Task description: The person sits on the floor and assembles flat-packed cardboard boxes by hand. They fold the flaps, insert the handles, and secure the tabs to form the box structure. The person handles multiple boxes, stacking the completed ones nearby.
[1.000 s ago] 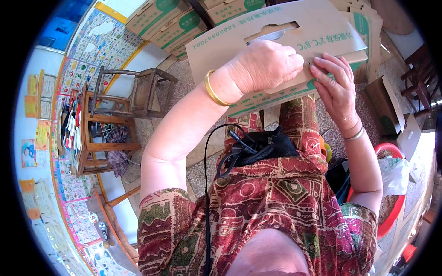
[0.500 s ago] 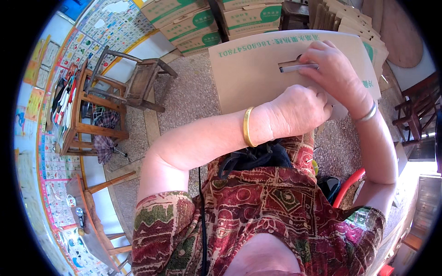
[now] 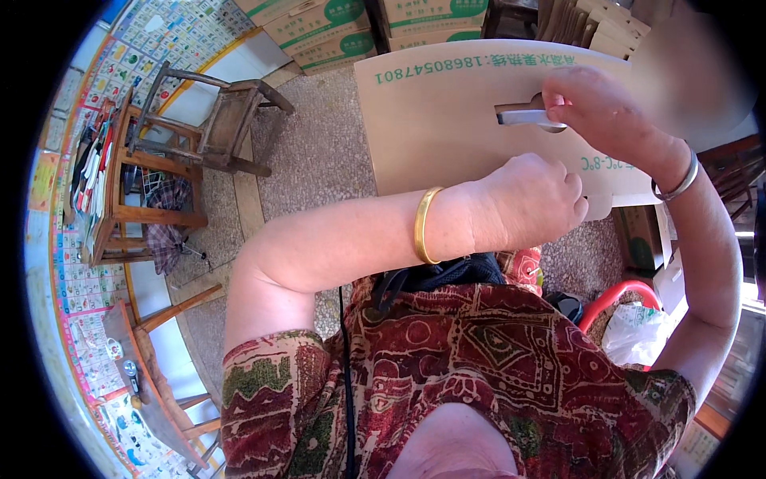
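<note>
A flat tan cardboard carton piece point(image 3: 447, 120) with green print lies tilted in front of me. My left hand point(image 3: 527, 203), with a gold bangle at the wrist, is closed in a fist at its near edge; the fingertips are hidden underneath. A slot point(image 3: 533, 104) is cut in the cardboard, and across it lies a pale, narrow strip point(image 3: 523, 117) with a dark left end. My right hand point(image 3: 598, 112), wearing a silver bangle, has its fingers curled over the strip's right end in a pinch.
Printed cartons point(image 3: 327, 32) are stacked at the back, with flattened cardboard point(image 3: 598, 24) beside them. A wooden chair point(image 3: 227, 128) and a small wooden stand point(image 3: 152, 215) are on the left. A red curved tube point(image 3: 610, 299) and a white plastic bag point(image 3: 638, 331) sit at lower right.
My right hand has shifted right along the slot, and more of the strip and the cut-out shows. The left fist has moved slightly right. A blurred brownish shape covers the upper right.
</note>
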A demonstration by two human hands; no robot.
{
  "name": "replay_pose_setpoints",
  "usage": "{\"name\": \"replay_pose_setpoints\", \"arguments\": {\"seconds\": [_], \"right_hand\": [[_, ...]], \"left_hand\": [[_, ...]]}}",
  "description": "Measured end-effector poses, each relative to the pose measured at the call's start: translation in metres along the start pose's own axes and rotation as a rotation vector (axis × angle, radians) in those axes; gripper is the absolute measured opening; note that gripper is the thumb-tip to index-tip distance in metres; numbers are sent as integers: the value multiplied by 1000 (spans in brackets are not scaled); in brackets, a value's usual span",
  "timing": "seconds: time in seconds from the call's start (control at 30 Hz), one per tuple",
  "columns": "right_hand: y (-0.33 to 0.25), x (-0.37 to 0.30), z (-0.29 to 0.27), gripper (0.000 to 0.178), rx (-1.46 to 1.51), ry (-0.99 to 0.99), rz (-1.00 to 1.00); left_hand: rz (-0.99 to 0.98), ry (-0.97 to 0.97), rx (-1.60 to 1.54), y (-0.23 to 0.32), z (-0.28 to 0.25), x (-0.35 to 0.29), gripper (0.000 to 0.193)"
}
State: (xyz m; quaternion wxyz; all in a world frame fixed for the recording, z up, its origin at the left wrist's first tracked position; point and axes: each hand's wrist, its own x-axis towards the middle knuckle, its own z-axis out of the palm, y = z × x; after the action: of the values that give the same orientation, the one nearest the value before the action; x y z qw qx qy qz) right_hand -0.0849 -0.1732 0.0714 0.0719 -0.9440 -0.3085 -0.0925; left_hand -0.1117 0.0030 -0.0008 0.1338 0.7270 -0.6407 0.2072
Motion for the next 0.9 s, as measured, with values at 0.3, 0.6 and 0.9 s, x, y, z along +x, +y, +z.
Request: {"name": "replay_pose_setpoints", "arguments": {"seconds": [0.3, 0.6, 0.9], "right_hand": [[-17, 7, -10, 8, 142, -164, 147], [15, 3, -1, 11, 722, -99, 388], [84, -5, 14, 28, 754, 46, 338]], "left_hand": [[51, 4, -19, 7, 0, -7, 8], [84, 107, -109, -5, 2, -1, 6], [28, 90, -30, -27, -1, 9, 7]]}}
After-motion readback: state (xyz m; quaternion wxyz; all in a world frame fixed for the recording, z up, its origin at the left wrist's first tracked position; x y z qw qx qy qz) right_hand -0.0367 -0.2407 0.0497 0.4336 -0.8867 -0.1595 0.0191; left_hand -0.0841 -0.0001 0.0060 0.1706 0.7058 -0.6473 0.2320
